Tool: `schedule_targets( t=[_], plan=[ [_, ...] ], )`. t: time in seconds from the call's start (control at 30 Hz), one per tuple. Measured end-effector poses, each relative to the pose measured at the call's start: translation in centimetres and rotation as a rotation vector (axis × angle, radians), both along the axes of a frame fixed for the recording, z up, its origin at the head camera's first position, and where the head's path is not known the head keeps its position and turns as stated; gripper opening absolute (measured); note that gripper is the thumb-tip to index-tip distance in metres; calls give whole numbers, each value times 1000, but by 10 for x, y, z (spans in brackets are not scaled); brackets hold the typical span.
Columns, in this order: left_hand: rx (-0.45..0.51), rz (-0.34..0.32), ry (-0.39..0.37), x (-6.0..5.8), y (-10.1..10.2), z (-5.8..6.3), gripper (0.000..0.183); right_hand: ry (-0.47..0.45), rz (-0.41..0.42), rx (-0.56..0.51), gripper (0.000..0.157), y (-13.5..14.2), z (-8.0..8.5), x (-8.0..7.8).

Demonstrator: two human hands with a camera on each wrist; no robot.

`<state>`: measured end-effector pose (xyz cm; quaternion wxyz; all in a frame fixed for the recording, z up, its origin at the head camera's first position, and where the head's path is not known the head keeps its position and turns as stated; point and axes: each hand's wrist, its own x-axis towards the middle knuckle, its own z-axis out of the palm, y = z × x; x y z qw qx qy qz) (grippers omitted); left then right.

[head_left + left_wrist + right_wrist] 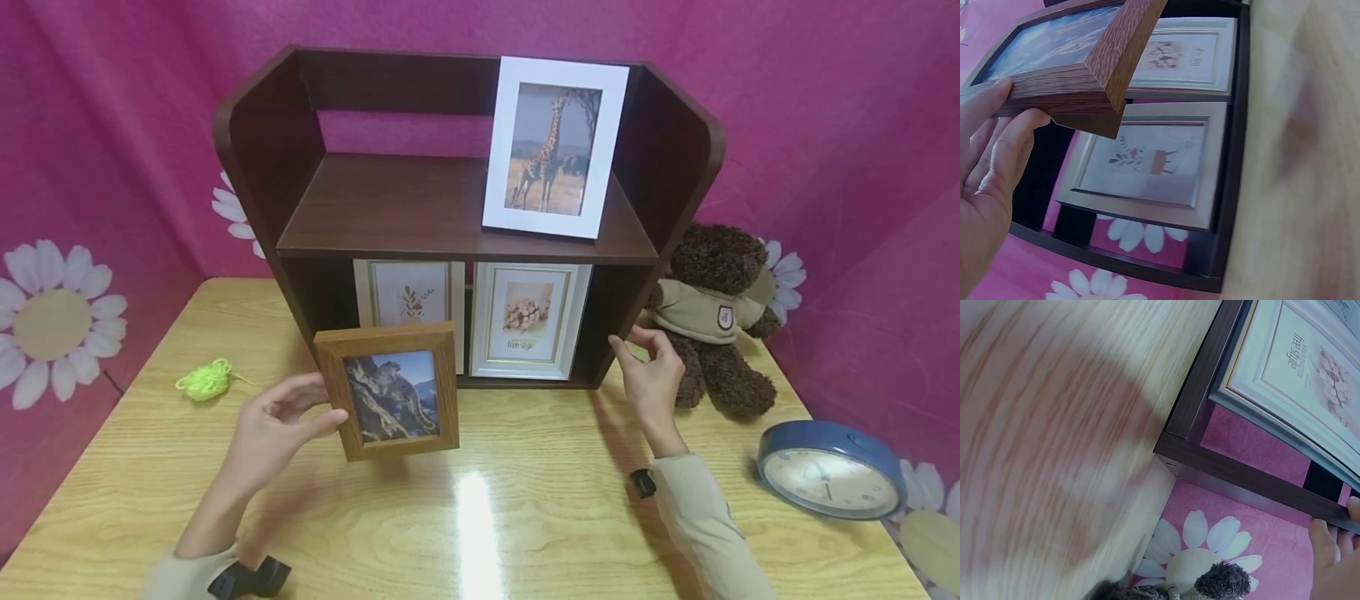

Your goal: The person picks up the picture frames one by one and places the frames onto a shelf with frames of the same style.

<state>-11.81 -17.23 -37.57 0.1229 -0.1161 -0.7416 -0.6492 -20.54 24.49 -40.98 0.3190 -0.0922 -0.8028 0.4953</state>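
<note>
Left grip (262, 433) was clamped on the wooden frame (397, 396), thumb over the front of its left edge, fingers round behind! Across from it, the right grip (655, 383) pinched the shelf (375, 200) by the front edge of its right side. And the wooden frame? Up off the surface (517, 508), tilted, just ahead of the lower left bay, overlapping the plant frame (408, 292) in the head view. Tight down there: a dark strip of room to the plant frame's left, the blossom frame (528, 317) close by on the right, then another narrow gap before the shelf's right wall. Up top, far roomier: bare board ran from the left wall to the giraffe frame (555, 150). Open surface stretched between the arms; the yarn (208, 379) sat out left, the bear (716, 317) and clock (832, 471) out right. Handsome piece, too: brown grain, thick border, mitred corners, a rocky scene under blue sky, and a flap jutting behind in the left wrist view.
</note>
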Motion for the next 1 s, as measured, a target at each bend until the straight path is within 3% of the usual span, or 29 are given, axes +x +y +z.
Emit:
schedule_targets(
  t=[0.17,0.73,1.0],
  plan=[
    [7,-17,47,-4,-2,7,56,-6,0,0,23,0,-1,0],
    [75,-20,37,-12,-3,35,58,-7,13,-5,23,0,-1,0],
    [37,-28,74,-17,-5,52,55,-7,0,-4,23,0,-1,-1]
  ],
)
